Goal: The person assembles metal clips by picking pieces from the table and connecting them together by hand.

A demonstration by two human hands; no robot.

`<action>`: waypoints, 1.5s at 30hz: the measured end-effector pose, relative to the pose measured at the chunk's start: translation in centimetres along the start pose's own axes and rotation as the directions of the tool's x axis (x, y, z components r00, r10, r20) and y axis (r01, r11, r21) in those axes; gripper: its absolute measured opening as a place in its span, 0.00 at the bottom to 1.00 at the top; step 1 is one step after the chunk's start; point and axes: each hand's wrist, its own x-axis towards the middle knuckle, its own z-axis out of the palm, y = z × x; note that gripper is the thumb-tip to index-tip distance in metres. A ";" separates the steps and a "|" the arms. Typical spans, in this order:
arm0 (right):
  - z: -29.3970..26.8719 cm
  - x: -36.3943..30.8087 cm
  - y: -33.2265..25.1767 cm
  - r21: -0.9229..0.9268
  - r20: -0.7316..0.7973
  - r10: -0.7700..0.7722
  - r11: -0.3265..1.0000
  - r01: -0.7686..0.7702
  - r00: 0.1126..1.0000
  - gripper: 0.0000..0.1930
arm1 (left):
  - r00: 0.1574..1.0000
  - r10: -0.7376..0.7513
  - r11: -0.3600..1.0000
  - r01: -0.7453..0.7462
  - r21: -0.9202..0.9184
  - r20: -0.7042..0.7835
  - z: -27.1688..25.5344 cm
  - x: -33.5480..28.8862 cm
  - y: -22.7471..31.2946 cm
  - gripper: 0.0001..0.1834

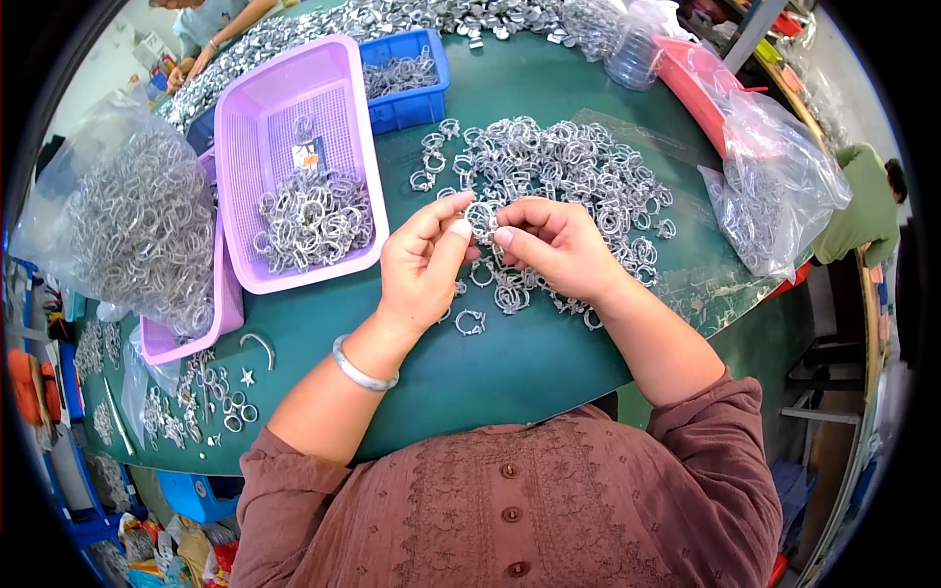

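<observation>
My left hand (423, 263) and my right hand (564, 247) meet over the near-left side of a heap of silvery metal rings (559, 167). Between their fingertips is one small silvery metal ring (481, 218), pinched by thumb and finger from both sides. Its finer details are too small to make out. Below the hands, a single loose ring (470, 322) lies on the green tabletop (520, 377). More rings fill the lower part of a purple plastic basket (230, 196), left of my left hand.
A blue bin (407, 118) of metal parts stands behind the basket. Bags of rings flank the work area: one clear bag (137, 216) at left, another bag (774, 196) at right by a pink tray (694, 93). A co-worker's arm (230, 34) reaches over flat metal pieces at far left.
</observation>
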 end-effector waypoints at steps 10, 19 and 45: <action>-0.1 -0.1 -0.5 0.031 -0.015 -0.075 0.997 0.075 0.997 0.08 | 0.996 -0.087 0.987 0.089 -0.132 0.019 0.5 0.1 0.2 0.06; -0.3 -0.1 -0.6 0.110 0.049 -0.136 0.985 0.130 0.989 0.09 | 0.988 -0.146 0.977 0.152 -0.149 0.047 0.4 0.1 0.2 0.03; -0.3 0.2 0.3 -0.292 0.019 -0.487 0.833 0.471 0.873 0.11 | 0.984 -0.143 0.950 0.168 -0.263 0.110 0.3 0.3 -0.7 0.05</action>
